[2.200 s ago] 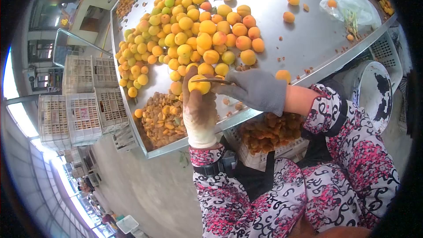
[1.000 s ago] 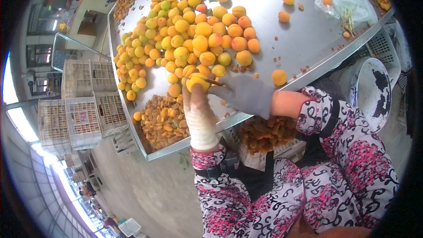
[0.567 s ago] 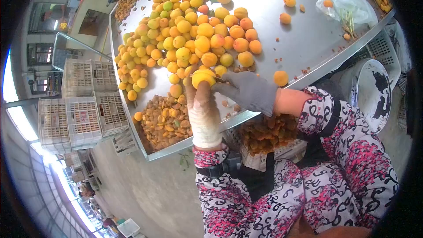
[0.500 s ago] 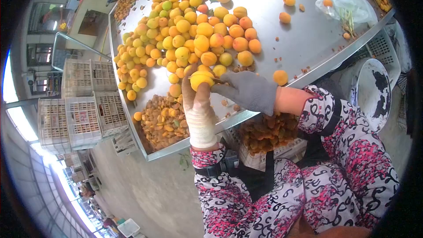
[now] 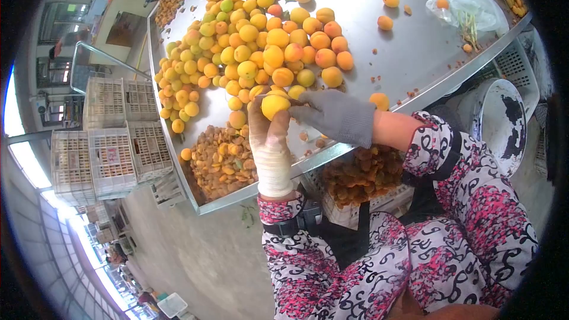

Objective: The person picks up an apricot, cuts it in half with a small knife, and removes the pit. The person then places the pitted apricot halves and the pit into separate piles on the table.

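My left hand [image 5: 269, 139], in a white glove with a stained palm, holds a yellow apricot [image 5: 274, 106] between thumb and fingers over the near edge of the metal table [image 5: 409, 41]. My right hand [image 5: 332, 115], in a grey glove, is closed with its fingertips against the fruit's right side. Whatever those fingers hold is hidden. Just beyond both hands lies a large pile of whole apricots [image 5: 249, 35], yellow to orange with a few greenish ones. Left of my left wrist, a heap of brownish-orange apricot pieces [image 5: 222, 157] fills the table corner.
Below the table edge, near my lap, a crate [image 5: 349, 216] holds dark orange fruit pieces [image 5: 361, 175]. Stacked plastic crates [image 5: 109, 160] stand on the left. A clear plastic bag [image 5: 462, 0] lies on the far right of the table. A worn white basin [image 5: 504, 124] stands at right.
A thin dark edge across the apricot's face no longer shows; the fruit's smooth side now faces me. My right hand has shifted slightly, still beside the fruit.
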### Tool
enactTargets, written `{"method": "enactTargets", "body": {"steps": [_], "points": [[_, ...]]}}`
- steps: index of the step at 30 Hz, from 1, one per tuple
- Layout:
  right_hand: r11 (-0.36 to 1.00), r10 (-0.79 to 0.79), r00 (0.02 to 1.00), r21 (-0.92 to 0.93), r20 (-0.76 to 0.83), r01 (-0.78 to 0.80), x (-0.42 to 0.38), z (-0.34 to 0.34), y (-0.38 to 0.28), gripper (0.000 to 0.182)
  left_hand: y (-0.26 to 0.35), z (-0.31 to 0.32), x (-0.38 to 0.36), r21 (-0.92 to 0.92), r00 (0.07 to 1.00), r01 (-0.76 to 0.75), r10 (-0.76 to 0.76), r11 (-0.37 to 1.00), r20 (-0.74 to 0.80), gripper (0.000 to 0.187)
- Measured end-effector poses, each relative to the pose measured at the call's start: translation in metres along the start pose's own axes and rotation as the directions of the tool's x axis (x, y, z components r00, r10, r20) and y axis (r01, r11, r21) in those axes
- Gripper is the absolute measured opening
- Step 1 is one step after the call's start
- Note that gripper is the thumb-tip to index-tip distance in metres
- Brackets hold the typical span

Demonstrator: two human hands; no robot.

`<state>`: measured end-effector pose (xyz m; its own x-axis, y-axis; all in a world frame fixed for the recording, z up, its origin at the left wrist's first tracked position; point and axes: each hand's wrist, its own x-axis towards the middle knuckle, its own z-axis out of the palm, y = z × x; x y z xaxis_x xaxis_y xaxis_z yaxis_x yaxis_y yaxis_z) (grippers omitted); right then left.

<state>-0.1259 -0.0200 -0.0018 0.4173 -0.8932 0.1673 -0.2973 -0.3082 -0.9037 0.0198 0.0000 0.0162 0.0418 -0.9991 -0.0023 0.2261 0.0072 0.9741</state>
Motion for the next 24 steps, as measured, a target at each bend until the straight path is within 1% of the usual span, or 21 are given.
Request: {"method": "enactTargets", "body": {"steps": [1, 2, 4, 5, 6, 7, 8, 9, 10, 11, 12, 14, 16, 17, 18, 19, 20, 21, 22, 23, 24], "points": [[0.987, -0.142, 0.989, -0.076, -0.038, 0.138, -0.002, 0.001, -0.002, 0.041, -0.002, 0.000, 0.000, 0.025, 0.999, -0.050, 0.050, 0.998, 0.008, 0.036], [0.988, -0.139, 0.989, -0.077, -0.042, 0.136, -0.004, 0.004, -0.003, 0.041, -0.005, 0.005, 0.000, 0.025, 0.999, -0.049, 0.048, 0.999, 0.013, 0.036], [0.986, 0.108, 0.990, 0.139, -0.088, -0.095, -0.007, 0.013, -0.009, 0.041, -0.011, 0.013, -0.001, -0.178, 0.982, 0.101, -0.127, 0.979, -0.142, 0.037], [0.952, 0.245, 0.969, 0.194, -0.019, -0.237, -0.008, 0.009, -0.022, 0.041, -0.019, 0.009, 0.007, 0.309, 0.989, -0.129, 0.147, 0.942, -0.035, 0.034], [0.952, 0.244, 0.970, 0.194, -0.019, -0.236, -0.009, 0.010, -0.021, 0.041, -0.024, 0.005, 0.007, 0.310, 0.988, -0.130, 0.148, 0.942, -0.035, 0.034], [0.972, 0.202, 0.978, 0.136, -0.051, -0.194, -0.009, 0.012, -0.017, 0.041, -0.027, 0.001, 0.008, 0.089, 0.996, -0.042, 0.048, 0.995, -0.070, 0.034], [0.985, 0.160, 0.984, 0.076, -0.081, -0.154, -0.009, 0.014, -0.015, 0.041, -0.025, -0.001, 0.008, -0.138, 0.995, 0.047, -0.059, 0.989, -0.081, 0.035], [0.985, 0.160, 0.984, 0.075, -0.085, -0.154, -0.010, 0.013, -0.012, 0.041, -0.019, -0.009, 0.007, 0.136, 0.999, 0.031, -0.028, 0.990, -0.025, 0.036], [0.994, 0.102, 0.993, 0.040, -0.062, -0.100, -0.009, 0.010, -0.008, 0.040, -0.013, -0.017, 0.005, 0.398, 0.999, -0.004, -0.012, 0.917, 0.037, 0.036], [0.999, 0.046, 0.998, 0.007, -0.036, -0.045, -0.009, 0.008, -0.006, 0.040, -0.001, -0.006, 0.001, 0.243, 1.000, -0.013, 0.011, 0.970, 0.007, 0.036], [0.999, 0.048, 0.998, 0.009, -0.036, -0.047, -0.008, 0.007, -0.006, 0.040, 0.000, -0.002, 0.001, 0.244, 1.000, -0.010, 0.009, 0.970, 0.007, 0.036], [0.995, 0.079, 0.997, 0.059, 0.007, -0.079, -0.006, 0.007, -0.007, 0.039, 0.000, 0.003, 0.004, -0.098, 0.993, -0.046, 0.035, 0.994, -0.115, 0.030], [0.999, 0.048, 0.999, -0.015, -0.025, -0.049, -0.010, 0.016, -0.005, 0.038, -0.008, -0.001, 0.004, -0.071, 0.989, -0.081, 0.071, 0.994, -0.133, 0.029], [0.996, 0.018, 0.998, -0.089, -0.056, -0.022, -0.011, 0.019, -0.006, 0.038, -0.013, -0.001, 0.002, 0.208, 0.980, -0.163, 0.183, 0.964, -0.080, 0.033], [0.996, 0.020, 0.998, -0.086, -0.056, -0.024, -0.010, 0.019, -0.006, 0.038, -0.016, -0.003, 0.001, 0.467, 0.962, -0.242, 0.273, 0.850, 0.003, 0.037], [0.990, 0.088, 0.995, -0.109, -0.048, -0.093, -0.008, 0.021, -0.007, 0.037, -0.016, -0.011, 0.003, 0.861, 0.904, -0.372, 0.345, 0.346, 0.252, 0.031], [0.978, 0.155, 0.987, -0.134, -0.044, -0.159, -0.006, 0.021, -0.009, 0.037, -0.016, -0.007, 0.004, 0.861, 0.905, -0.372, 0.344, 0.346, 0.252, 0.031], [0.978, 0.156, 0.987, -0.132, -0.043, -0.161, -0.007, 0.020, -0.012, 0.037, -0.017, -0.001, 0.004, 0.663, 0.950, -0.297, 0.284, 0.687, 0.131, 0.032], [0.975, 0.172, 0.984, -0.136, -0.051, -0.177, -0.007, 0.019, -0.015, 0.037, -0.017, 0.002, 0.004, 0.354, 0.983, -0.181, 0.179, 0.917, 0.039, 0.034], [0.971, 0.186, 0.981, -0.140, -0.062, -0.193, -0.007, 0.018, -0.018, 0.036, -0.022, -0.001, 0.005, 0.355, 0.983, -0.181, 0.179, 0.917, 0.038, 0.034], [0.971, 0.186, 0.981, -0.141, -0.062, -0.193, -0.007, 0.019, -0.020, 0.036, -0.030, -0.008, 0.006, 0.136, 0.994, -0.073, 0.084, 0.988, -0.076, 0.035]]}}
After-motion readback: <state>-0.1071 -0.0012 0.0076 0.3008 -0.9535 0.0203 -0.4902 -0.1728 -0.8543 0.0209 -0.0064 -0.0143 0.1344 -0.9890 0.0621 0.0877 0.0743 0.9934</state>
